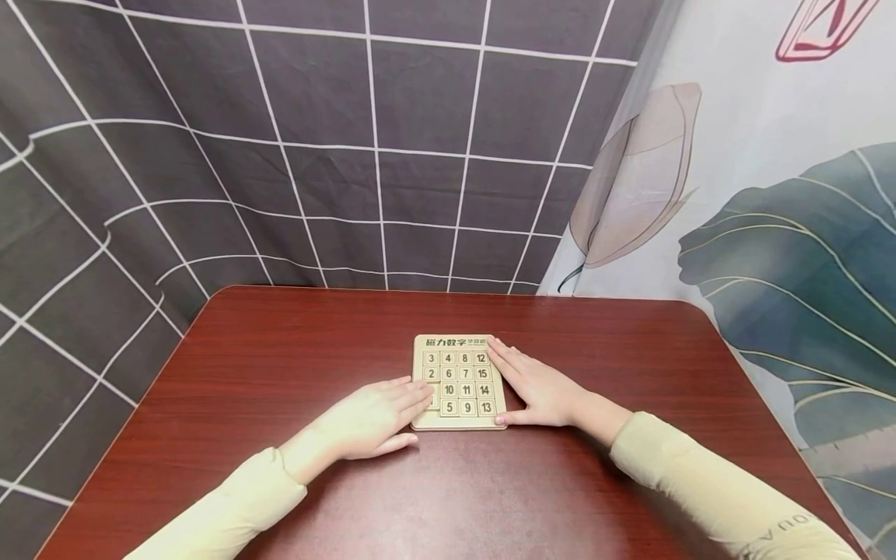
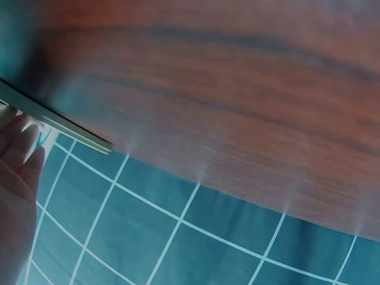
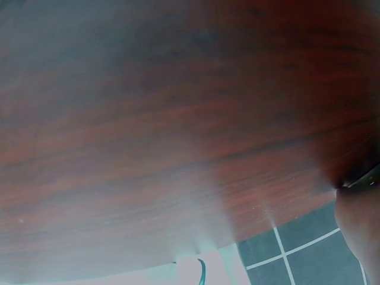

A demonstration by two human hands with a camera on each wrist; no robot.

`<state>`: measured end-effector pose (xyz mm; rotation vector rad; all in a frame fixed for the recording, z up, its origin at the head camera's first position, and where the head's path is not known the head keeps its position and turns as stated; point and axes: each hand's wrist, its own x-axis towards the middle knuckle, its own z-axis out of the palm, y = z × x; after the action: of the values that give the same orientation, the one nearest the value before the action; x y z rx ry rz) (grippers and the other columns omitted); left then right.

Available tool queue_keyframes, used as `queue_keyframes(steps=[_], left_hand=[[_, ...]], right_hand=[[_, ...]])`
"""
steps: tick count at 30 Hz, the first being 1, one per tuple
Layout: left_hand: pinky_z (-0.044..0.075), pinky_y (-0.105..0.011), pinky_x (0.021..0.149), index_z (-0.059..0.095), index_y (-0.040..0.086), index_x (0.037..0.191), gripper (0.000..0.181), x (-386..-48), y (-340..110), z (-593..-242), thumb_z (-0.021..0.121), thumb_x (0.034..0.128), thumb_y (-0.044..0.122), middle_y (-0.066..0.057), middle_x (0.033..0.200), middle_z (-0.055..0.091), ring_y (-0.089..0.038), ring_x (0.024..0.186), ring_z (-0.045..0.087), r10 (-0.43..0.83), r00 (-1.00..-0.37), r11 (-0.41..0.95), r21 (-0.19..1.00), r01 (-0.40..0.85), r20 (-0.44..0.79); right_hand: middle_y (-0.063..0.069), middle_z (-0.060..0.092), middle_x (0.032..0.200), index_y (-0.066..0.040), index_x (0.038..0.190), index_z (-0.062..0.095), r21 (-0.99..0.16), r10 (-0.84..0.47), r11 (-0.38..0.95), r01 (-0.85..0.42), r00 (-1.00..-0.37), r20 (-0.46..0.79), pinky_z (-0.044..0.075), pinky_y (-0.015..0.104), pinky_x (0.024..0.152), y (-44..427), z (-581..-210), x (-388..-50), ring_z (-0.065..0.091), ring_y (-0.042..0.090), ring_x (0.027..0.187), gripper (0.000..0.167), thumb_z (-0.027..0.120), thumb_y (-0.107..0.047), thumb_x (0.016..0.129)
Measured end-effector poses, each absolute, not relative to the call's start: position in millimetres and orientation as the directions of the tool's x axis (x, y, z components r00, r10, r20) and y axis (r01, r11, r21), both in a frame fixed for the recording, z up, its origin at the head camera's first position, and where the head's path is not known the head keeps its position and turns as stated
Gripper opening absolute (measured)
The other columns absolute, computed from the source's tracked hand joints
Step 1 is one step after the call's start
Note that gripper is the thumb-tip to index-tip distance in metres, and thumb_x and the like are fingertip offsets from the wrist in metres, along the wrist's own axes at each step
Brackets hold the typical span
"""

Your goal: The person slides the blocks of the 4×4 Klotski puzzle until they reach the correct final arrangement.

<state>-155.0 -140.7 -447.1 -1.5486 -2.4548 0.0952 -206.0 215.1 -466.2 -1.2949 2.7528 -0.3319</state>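
A pale number sliding puzzle (image 1: pixel 458 424) lies flat on the table, with rows of square numbered tiles and dark printed characters along its top. My left hand (image 1: pixel 374 416) reaches in from the left, its fairly straight fingertips on the tiles at the lower left and its thumb apart from the board. Those fingers partly hide the left column's lower part, so the number there cannot be read. Along the board's right side lies my right hand (image 1: pixel 542 389), fingers extended at the upper right edge, thumb touching the lower right corner. In the left wrist view, the puzzle's edge (image 2: pixel 65 126) shows beside my fingers.
The reddish-brown wooden table (image 1: pixel 308 334) has rounded far corners. Behind it hangs a dark grey curtain (image 1: pixel 420 187) with a white grid, and a white leaf-patterned curtain (image 1: pixel 630 194) hangs at the right. Pale sleeves (image 1: pixel 238 498) cover both forearms.
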Motion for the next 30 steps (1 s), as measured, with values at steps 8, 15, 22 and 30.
queue_keyframes(steps=[8,15,22,30], left_hand=[[0.047,-0.04,0.124,0.063,0.003,0.145,0.058,-166.1,-139.2,-445.5,0.062,0.1045,0.044,-0.011,0.152,0.063,-0.024,0.143,0.06,0.88,-0.452,0.472,-0.172,0.865,0.145],[0.047,-0.04,0.124,0.062,0.002,0.147,0.059,-165.2,-136.6,-441.7,0.062,0.1048,0.043,-0.013,0.153,0.062,-0.026,0.144,0.059,0.883,-0.448,0.466,-0.156,0.871,0.136],[0.048,-0.038,0.123,0.062,0.001,0.146,0.062,-155.0,-125.3,-442.6,0.062,0.1038,0.046,-0.013,0.151,0.064,-0.025,0.143,0.06,0.916,-0.366,0.392,-0.182,0.902,0.163],[0.048,-0.038,0.122,0.065,0.003,0.144,0.061,-147.4,-119.0,-442.0,0.06,0.1045,0.049,-0.013,0.15,0.065,-0.026,0.142,0.061,0.925,-0.349,0.375,-0.215,0.902,0.151]], right_hand=[[0.021,0.012,0.178,0.005,0.167,0.019,-0.227,-0.771,0.616,-0.755,-0.636,0.022,0.029,0.053,0.133,215.1,-466.5,-206.4,0.021,0.036,0.165,0.114,0.067,-0.068,0.093],[0.02,0.012,0.178,0.004,0.167,0.019,-0.232,-0.768,0.621,-0.749,-0.641,0.013,0.029,0.054,0.133,214.2,-464.1,-205.2,0.021,0.035,0.165,0.114,0.068,-0.067,0.093],[0.021,0.013,0.178,0.005,0.167,0.019,-0.239,-0.768,0.619,-0.748,-0.641,0.018,0.029,0.054,0.133,214.1,-463.1,-204.5,0.022,0.036,0.165,0.113,0.067,-0.066,0.093],[0.021,0.013,0.178,0.005,0.167,0.02,-0.241,-0.763,0.624,-0.743,-0.646,0.015,0.029,0.053,0.133,213.9,-463.1,-203.9,0.022,0.035,0.165,0.113,0.069,-0.065,0.093]])
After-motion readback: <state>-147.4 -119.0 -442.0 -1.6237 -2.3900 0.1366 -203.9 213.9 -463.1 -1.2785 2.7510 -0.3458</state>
